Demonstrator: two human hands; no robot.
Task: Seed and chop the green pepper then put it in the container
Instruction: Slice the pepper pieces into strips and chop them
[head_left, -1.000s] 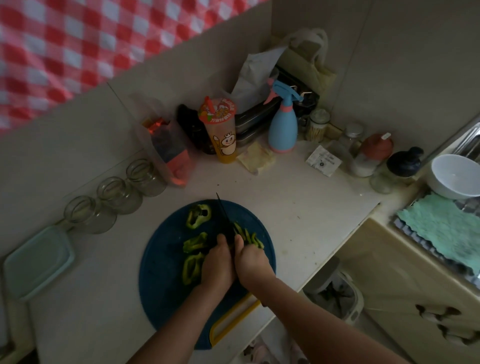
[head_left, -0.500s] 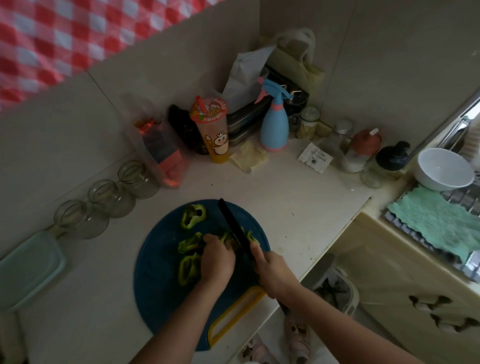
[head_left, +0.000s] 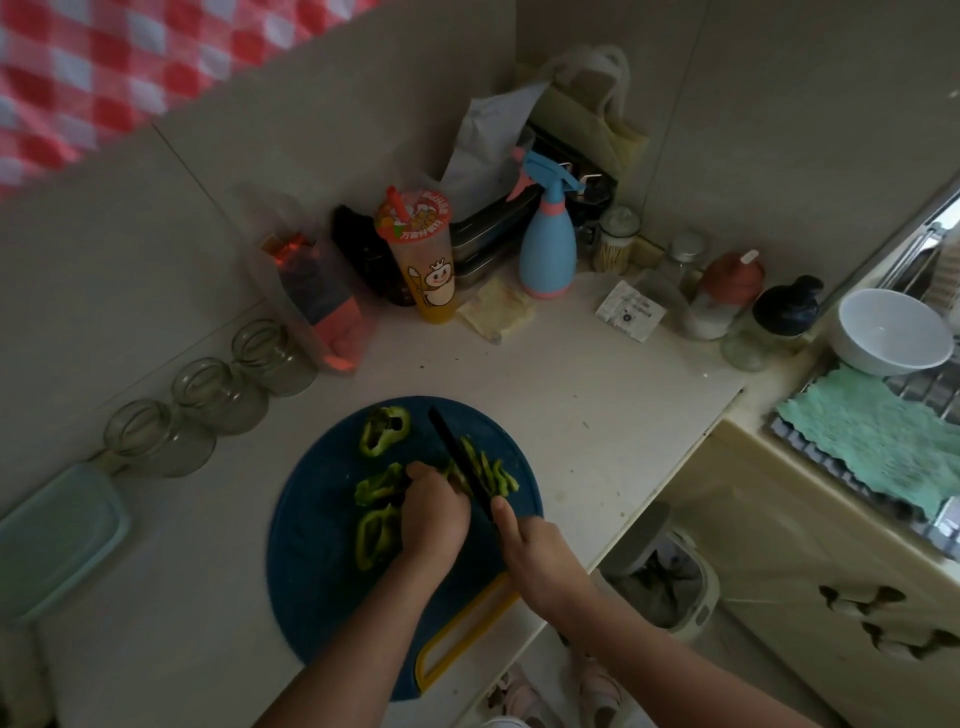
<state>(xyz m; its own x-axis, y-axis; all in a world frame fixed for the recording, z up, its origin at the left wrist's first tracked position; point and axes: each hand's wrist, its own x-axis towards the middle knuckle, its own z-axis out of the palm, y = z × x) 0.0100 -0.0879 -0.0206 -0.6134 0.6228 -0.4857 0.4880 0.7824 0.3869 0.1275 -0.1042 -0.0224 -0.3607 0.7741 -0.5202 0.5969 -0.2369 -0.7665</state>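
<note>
Green rings and strips of pepper (head_left: 382, 486) are spread over the blue board (head_left: 317, 561) at the near edge of the table (head_left: 597, 410), and the chopping is on. Left hand (head_left: 434, 519) is curled down over a ring in the middle of the board, pinning it. Right hand (head_left: 540, 558) is wrapped round the handle of the black knife (head_left: 460, 457), forefinger up along the spine, blade running away toward the far wall and a touch left.

Cut strips (head_left: 491, 473) lie just right of the blade, their long axes roughly parallel to it. Three uncut rings sit flat on the left: one near the board's far rim, two beside the left hand.

These pieces look light and bendy, with a slick skin, so I'd guess they slide under the edge unless pressed flat. Best hold is from above, fingertips tucked back from the blade. Later, scooping a heap should beat pinching single strips.

Over at the table's left edge waits the pale green container (head_left: 57, 540), lid seemingly on, well apart from the board. I'd say the job is about halfway.
</note>
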